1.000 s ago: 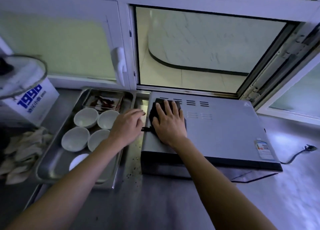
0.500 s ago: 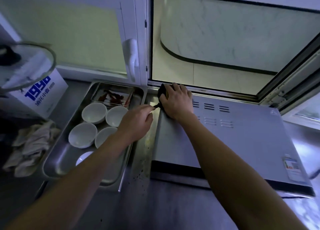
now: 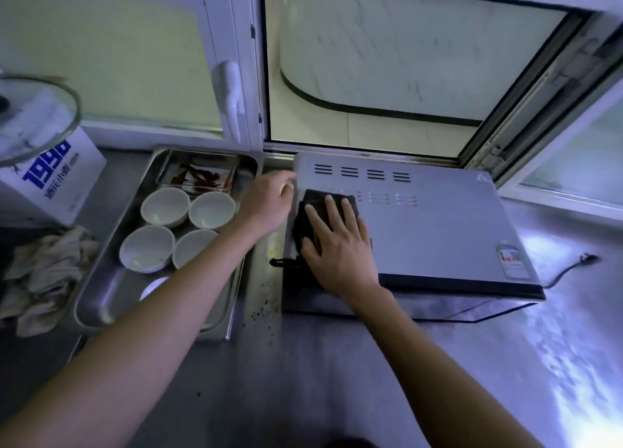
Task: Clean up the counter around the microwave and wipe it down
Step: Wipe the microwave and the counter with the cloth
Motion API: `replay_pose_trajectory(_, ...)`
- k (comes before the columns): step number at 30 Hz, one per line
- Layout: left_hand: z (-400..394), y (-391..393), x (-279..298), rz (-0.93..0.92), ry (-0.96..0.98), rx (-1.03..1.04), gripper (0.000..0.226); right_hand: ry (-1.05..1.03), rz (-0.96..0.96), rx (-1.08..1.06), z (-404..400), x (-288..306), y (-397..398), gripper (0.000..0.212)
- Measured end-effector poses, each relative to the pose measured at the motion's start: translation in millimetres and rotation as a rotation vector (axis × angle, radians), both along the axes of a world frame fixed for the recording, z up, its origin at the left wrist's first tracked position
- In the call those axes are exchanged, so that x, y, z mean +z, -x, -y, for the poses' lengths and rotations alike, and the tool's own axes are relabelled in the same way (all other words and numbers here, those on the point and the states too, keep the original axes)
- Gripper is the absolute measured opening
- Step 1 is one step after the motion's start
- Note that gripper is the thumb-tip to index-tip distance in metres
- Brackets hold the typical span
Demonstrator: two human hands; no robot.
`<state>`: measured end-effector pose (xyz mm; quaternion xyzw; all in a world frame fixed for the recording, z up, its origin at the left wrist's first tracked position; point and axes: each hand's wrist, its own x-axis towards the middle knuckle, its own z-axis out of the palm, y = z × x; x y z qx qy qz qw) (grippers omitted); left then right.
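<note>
A grey microwave (image 3: 438,231) stands on the steel counter (image 3: 337,373) under an open window. My right hand (image 3: 337,245) lies flat with straight fingers on a dark cloth (image 3: 305,221), pressing it onto the left part of the microwave's top. A corner of the cloth hangs over the left edge. My left hand (image 3: 269,204) is at the microwave's back left corner, fingers touching its side edge, between the microwave and the tray; its fingertips are blurred. Dark crumbs (image 3: 263,309) speckle the counter in the gap left of the microwave.
A steel tray (image 3: 111,299) on the left holds several white bowls (image 3: 165,208) and a small dish of red chillies (image 3: 199,177). Crumpled rags (image 3: 43,275) lie further left, beside a white box (image 3: 57,181) with a glass lid above. A power plug (image 3: 588,258) lies right of the microwave.
My right hand slid the cloth from the microwave's back left corner toward the front along its left side. My left hand moved back toward the rear corner.
</note>
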<state>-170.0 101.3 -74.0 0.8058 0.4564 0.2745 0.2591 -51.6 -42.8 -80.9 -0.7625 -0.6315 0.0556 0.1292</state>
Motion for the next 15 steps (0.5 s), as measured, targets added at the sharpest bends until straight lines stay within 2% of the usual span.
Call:
replay_pose_trajectory(6,4,-27,-11,-0.070,-0.094,-0.077,0.031,-0.005,0.077,-0.071,43,-5,-10,0.061)
replay_pose_trajectory(15,18,-33,-30,-0.040,-0.174,0.001,0.038,0.067,0.023,-0.108,-28,2,-46,0.062)
